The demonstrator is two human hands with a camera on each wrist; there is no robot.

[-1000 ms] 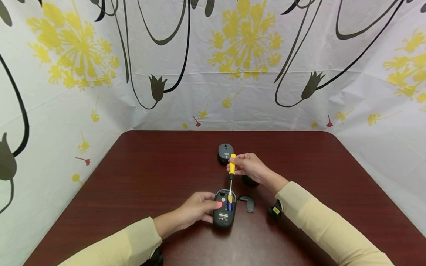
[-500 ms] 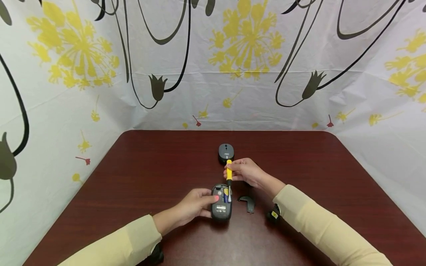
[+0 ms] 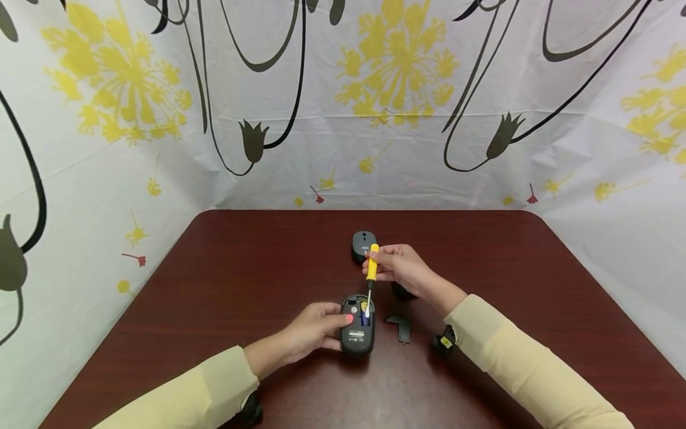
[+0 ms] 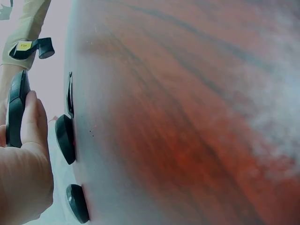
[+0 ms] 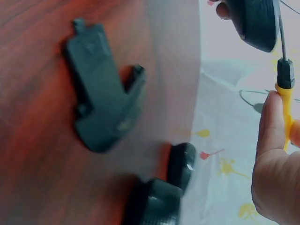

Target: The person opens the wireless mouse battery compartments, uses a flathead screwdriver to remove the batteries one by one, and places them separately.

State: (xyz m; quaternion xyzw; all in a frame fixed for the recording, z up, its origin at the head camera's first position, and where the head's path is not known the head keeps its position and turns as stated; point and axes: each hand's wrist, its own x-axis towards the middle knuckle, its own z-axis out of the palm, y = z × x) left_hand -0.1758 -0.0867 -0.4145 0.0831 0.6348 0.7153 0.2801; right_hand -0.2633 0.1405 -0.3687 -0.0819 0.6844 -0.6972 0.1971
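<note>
Head view: the right hand (image 3: 404, 268) pinches a screwdriver (image 3: 372, 265) by its yellow handle between thumb and fingers, while the left hand (image 3: 316, 330) grips a computer mouse (image 3: 356, 339) by its side, the thumb lying on its underside. That mouse is held clear of the table (image 3: 257, 256), underside facing up, with its battery slot uncovered. A blue-and-yellow battery (image 3: 365, 320) sits in the slot, and the screwdriver's metal tip lies over it; whether the two touch, I cannot tell. Just beside the held mouse, on the person's right, a curved dark cover (image 3: 403, 329) lies on the table. Beyond the hands stands a grey mouse (image 3: 362, 239), right side up, partly behind the screwdriver handle. A dark object (image 3: 402, 292) rests below the right hand, mostly hidden by it in this view. A black device (image 3: 446, 341) with a yellow label sits at the right wrist, by the cream sleeve (image 3: 509, 351). Behind the table hangs a white flowered cloth (image 3: 348, 170).
</note>
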